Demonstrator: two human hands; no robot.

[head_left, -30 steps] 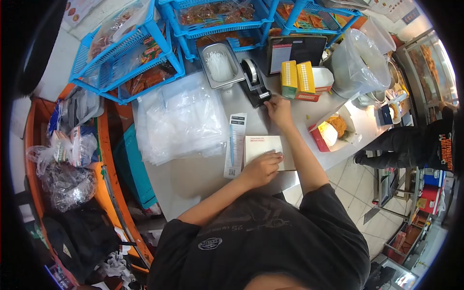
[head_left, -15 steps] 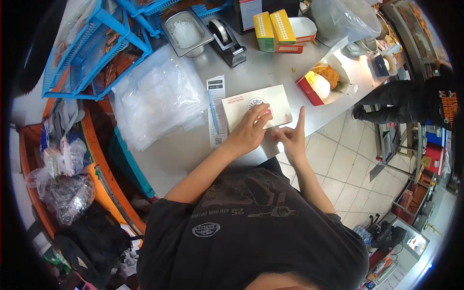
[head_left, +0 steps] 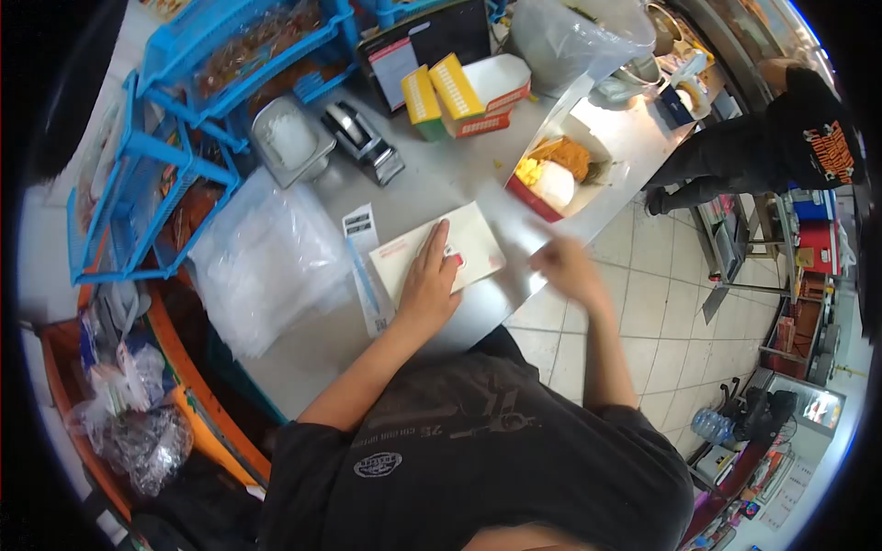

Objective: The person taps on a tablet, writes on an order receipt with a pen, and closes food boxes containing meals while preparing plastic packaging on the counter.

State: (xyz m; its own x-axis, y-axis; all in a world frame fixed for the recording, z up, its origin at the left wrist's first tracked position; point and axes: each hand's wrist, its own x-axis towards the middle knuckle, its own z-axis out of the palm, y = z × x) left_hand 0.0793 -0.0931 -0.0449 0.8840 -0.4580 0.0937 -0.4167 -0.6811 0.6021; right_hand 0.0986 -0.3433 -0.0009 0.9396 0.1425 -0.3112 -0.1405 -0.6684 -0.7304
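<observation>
My left hand lies flat on the lid of a closed cream-coloured food box, fingers stretched out. Under the box's left side a printed paper slip sticks out, with a blue pen on it. My right hand is in the air by the table's edge, apart from the box; motion blurs its fingers. Beyond it stands an open red-and-white food box holding fried chicken, white rice and something yellow.
Clear plastic bags lie to the left. Behind are a metal tray, a tape dispenser, blue baskets, yellow-and-red cartons and a lined pot. A person in black stands at the right.
My view has turned, shifting the table items. My left hand has flattened on the closed box. My right hand has moved off the box's near corner toward the open box.
</observation>
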